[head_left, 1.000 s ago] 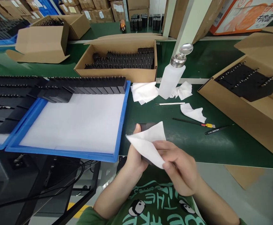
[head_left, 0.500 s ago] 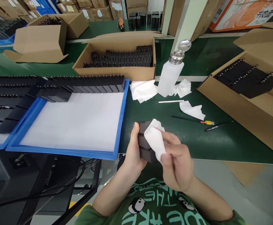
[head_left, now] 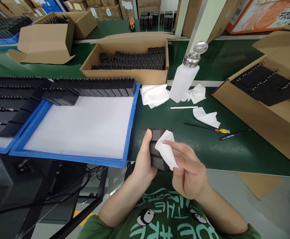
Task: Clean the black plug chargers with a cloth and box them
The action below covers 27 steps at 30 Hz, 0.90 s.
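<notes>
My left hand point(head_left: 144, 159) is wrapped round a group of black blocks point(head_left: 156, 151) near the front edge of the green table, its thumb along their left side. A white wipe point(head_left: 166, 149) lies against the right part of the blocks, pinched in my right hand point(head_left: 188, 166). Left of my hands, a blue tray point(head_left: 125, 162) with a white liner bears a row of black blocks point(head_left: 105, 88) along its back side. A white bottle point(head_left: 184, 81) with a raised metal lid stands behind my hands, crumpled wipes point(head_left: 154, 95) beside it.
An open carton point(head_left: 125, 75) of black parts stands at the back, another point(head_left: 259, 122) at the right. A thin white tool point(head_left: 182, 108), a black cable with a yellow end point(head_left: 224, 130) and black tweezers point(head_left: 231, 135) lie on the green table point(head_left: 145, 118).
The blocks have turned slightly, so more of their faces shows. My right hand and the wipe have shifted a little over them. The whole view has moved slightly.
</notes>
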Available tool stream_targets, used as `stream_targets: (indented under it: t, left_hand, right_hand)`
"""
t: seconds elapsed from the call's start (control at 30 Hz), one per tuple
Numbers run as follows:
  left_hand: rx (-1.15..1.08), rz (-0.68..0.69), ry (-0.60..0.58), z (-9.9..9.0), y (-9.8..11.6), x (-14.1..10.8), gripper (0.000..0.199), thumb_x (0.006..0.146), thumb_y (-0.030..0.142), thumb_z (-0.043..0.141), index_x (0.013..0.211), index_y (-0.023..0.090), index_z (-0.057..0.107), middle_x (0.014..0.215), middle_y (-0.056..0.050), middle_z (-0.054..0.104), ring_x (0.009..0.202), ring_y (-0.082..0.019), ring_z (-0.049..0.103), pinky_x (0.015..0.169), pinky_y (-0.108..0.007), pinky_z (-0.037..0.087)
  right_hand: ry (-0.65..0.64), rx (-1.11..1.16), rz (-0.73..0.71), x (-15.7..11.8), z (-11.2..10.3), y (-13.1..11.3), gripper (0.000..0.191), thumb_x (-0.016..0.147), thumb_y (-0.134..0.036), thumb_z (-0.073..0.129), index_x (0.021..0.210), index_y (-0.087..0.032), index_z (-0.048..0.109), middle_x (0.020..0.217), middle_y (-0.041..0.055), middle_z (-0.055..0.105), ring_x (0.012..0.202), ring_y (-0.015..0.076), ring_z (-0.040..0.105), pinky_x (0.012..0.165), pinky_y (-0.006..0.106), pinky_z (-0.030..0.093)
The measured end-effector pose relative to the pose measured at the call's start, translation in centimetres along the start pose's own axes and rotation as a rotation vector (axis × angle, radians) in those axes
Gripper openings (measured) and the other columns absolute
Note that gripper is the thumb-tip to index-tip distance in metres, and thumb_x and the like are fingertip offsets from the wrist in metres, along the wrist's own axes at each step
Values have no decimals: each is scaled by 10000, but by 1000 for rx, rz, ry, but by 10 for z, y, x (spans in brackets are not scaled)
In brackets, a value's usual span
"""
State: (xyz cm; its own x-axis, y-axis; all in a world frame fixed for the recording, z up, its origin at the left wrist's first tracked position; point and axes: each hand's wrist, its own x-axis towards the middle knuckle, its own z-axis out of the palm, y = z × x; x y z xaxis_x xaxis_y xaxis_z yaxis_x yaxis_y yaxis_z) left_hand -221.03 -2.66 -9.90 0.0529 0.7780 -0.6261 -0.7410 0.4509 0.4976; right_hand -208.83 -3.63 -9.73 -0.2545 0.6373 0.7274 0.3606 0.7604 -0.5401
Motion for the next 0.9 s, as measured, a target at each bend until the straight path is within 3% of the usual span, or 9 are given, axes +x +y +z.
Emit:
stream_targets:
  t: [0.17, 0.27, 0.53, 0.7, 0.9]
  left_hand:
    - [-9, -61, -65, 1, -2, -5, 635, 645, 677, 815, 937, 118, 738, 878, -64, 747, 830, -200, 708, 794, -272, 559]
    - [8, -76, -106, 0, -5, -7, 654, 653, 694, 802, 965, 121, 755, 893, -75, 753, 871, -216, 709, 797, -272, 560]
    - [37, -61, -150, -2, -8, -10, 693, 714, 703, 753, 1080, 115, 752, 1026, -135, 765, 1028, -302, 707, 864, -337, 562]
    - [17, -78, -137, 0, -8, -12, 723, 682, 705, 777, 1091, 110, 748, 976, -128, 773, 1018, -314, 714, 909, -363, 557]
    - [15, -65, -127, -1, -6, -13, 691, 666, 703, 789, 1023, 113, 763, 922, -120, 774, 996, -314, 720, 904, -369, 559]
  right_hand:
    - [-38, 8, -235, 1, -10, 14, 162, 935, -107, 458, 911, -214, 577, 1016, 105, 770, 1099, 219, 714, 816, 363, 652]
    - [-104, 25, -237, -2, -20, 18, 168, 878, -80, 565, 877, -248, 571, 1057, 56, 773, 1103, 222, 717, 783, 373, 671]
    - [-121, 77, -202, -3, -35, 14, 211, 828, -63, 675, 831, -242, 564, 1062, 40, 779, 1046, 247, 744, 702, 352, 692]
    - [-124, 16, -230, -1, -35, 11, 192, 869, -75, 594, 975, -233, 620, 1076, 72, 777, 1048, 261, 744, 675, 368, 700]
    - [-144, 5, -291, 3, -33, 12, 228, 874, -70, 540, 1017, -210, 649, 1087, 90, 774, 1099, 252, 727, 715, 344, 695]
